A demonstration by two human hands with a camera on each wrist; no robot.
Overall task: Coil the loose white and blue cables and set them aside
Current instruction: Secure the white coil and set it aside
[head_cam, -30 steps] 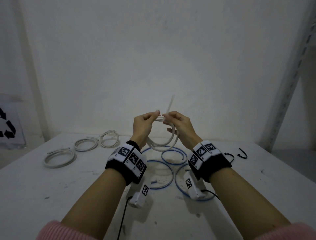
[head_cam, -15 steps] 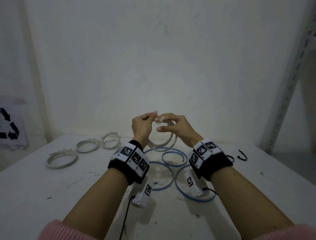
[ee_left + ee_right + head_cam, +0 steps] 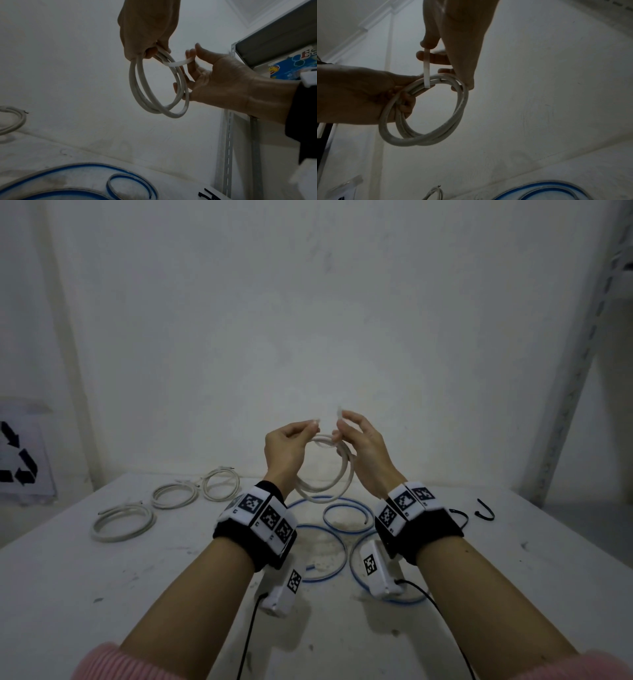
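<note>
A white cable coil [image 3: 343, 470] hangs in the air between both hands, above the white table [image 3: 137, 594]. My left hand [image 3: 313, 429] grips the coil's top left [image 3: 135, 86], fingers curled round the strands. My right hand [image 3: 340, 426] pinches a thin white tie strip [image 3: 426, 70] that loops round the strands at the coil's top [image 3: 412, 142]; its lower fingers touch the coil. In the left wrist view the tie strip [image 3: 180, 63] runs from the coil to the right fingers. A loose blue cable [image 3: 344, 553] lies in loops on the table under the hands.
Three coiled white cables [image 3: 121, 522] [image 3: 174, 496] [image 3: 221, 484] lie in a row at the table's back left. Black ties [image 3: 484, 510] lie at the back right. A metal shelf upright [image 3: 565, 405] stands on the right. The wall is close behind.
The tie's free end stood up from the right hand, then the fingers closed together over the coil's top. Now the right hand has drawn the tie upward and the fingertips are slightly apart.
</note>
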